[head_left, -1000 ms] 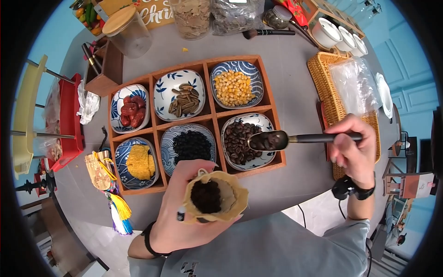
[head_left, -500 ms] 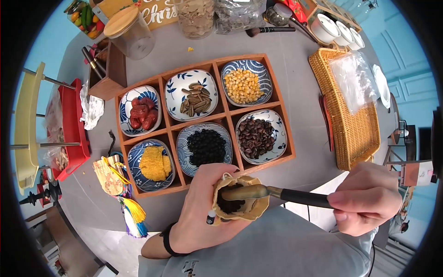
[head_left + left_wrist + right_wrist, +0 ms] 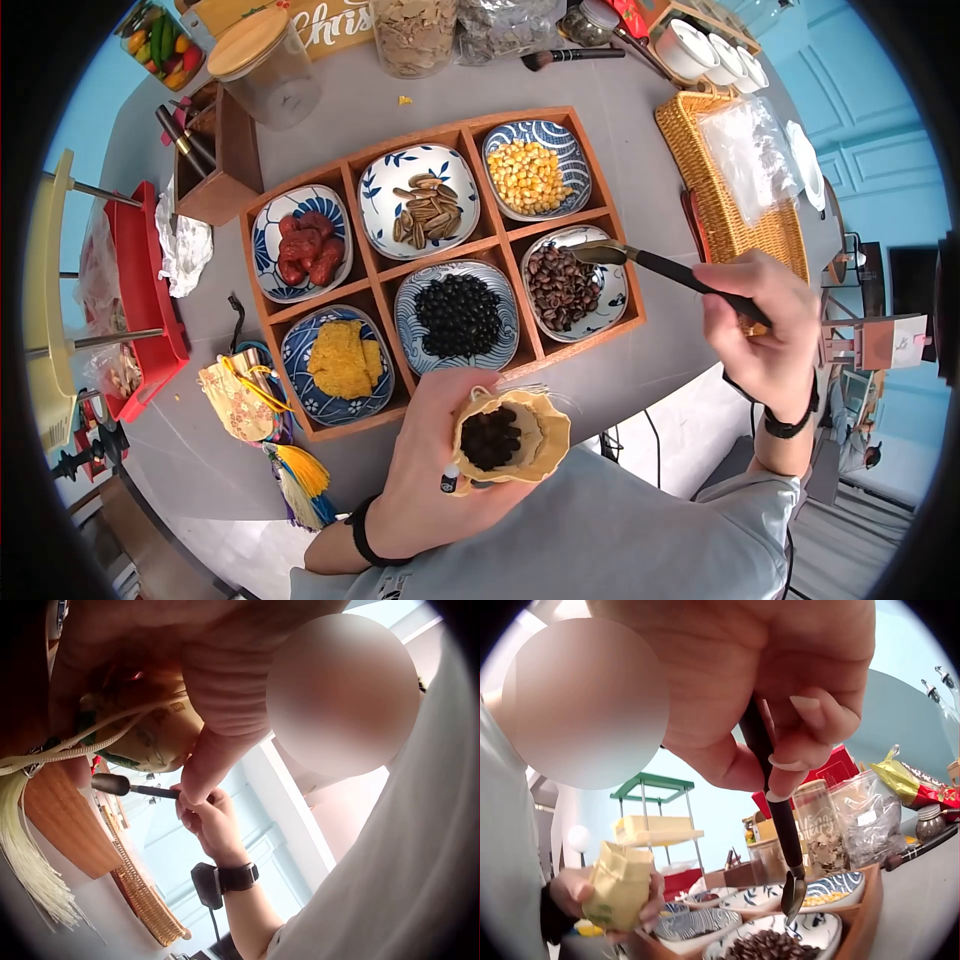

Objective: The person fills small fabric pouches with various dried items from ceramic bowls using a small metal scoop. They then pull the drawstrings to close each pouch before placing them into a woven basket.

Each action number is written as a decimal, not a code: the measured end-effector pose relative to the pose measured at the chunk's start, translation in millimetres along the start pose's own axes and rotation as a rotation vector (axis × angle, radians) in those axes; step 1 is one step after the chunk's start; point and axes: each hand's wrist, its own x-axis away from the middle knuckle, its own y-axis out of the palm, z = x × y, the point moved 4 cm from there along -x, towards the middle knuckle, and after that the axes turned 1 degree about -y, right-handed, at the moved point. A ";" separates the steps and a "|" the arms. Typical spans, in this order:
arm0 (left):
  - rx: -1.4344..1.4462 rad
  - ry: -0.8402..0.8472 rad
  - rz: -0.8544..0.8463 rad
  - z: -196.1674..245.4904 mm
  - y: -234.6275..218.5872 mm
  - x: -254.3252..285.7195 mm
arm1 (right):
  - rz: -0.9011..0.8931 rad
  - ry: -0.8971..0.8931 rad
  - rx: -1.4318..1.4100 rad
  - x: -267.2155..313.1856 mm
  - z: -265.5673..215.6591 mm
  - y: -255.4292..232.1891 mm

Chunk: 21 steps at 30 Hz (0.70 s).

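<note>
Got the scoop (image 3: 601, 253) just over the far side of the dark beans (image 3: 562, 290) in the patterned bowl (image 3: 611, 309), near-right compartment of the wooden tray (image 3: 490, 247). Can't tell about actual contact. Got the right hand (image 3: 768, 325) pinching the black handle between thumb and fingers, and the left hand (image 3: 425, 470) with fingers curled round the pale pouch (image 3: 545, 440), mouth up. For a decent load, probably best to dip the tip low, slide in shallow, then level off before lifting. Keep the pouch upright and near the tray too. Now direction: aimed left and slightly farward in the head view, long axis slanting back to the handle end at near right. Looks steep, tip down, from the right wrist.
</note>
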 end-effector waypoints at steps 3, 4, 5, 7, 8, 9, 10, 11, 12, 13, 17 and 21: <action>-0.001 0.002 0.037 0.8 4.6 0.3 | -0.014 -0.083 0.037 3.4 8.7 10.9; -0.006 0.006 0.051 1.4 6.8 0.3 | -0.021 -0.103 0.028 4.3 12.2 14.4; 0.004 -0.007 0.059 0.2 10.0 0.1 | -0.029 -0.122 0.020 4.4 14.6 15.5; 0.025 -0.042 0.071 -1.7 16.7 1.0 | -0.118 -0.138 -0.054 6.0 19.1 16.5; 0.023 -0.048 0.076 -0.6 19.0 2.1 | -0.149 -0.152 -0.101 7.4 22.6 16.9; 0.021 -0.052 0.082 0.8 20.6 2.6 | -0.178 -0.167 -0.147 8.3 25.6 16.6; 0.018 -0.055 0.086 1.7 22.5 2.3 | -0.201 -0.160 -0.187 9.5 28.0 14.2; 0.013 -0.049 0.095 2.4 24.5 2.1 | -0.194 -0.157 -0.188 10.0 30.1 10.4; 0.009 -0.044 0.102 2.8 26.7 2.2 | -0.188 -0.152 -0.189 10.6 31.9 6.5; 0.005 -0.040 0.107 3.2 28.9 2.4 | -0.183 -0.146 -0.191 12.1 33.6 4.4; 0.073 -0.040 0.157 3.1 34.5 -0.2 | -0.087 -0.124 -0.036 14.0 38.5 4.3; 0.009 -0.071 0.139 1.5 34.8 -1.3 | -0.107 -0.101 -0.104 15.9 48.4 12.0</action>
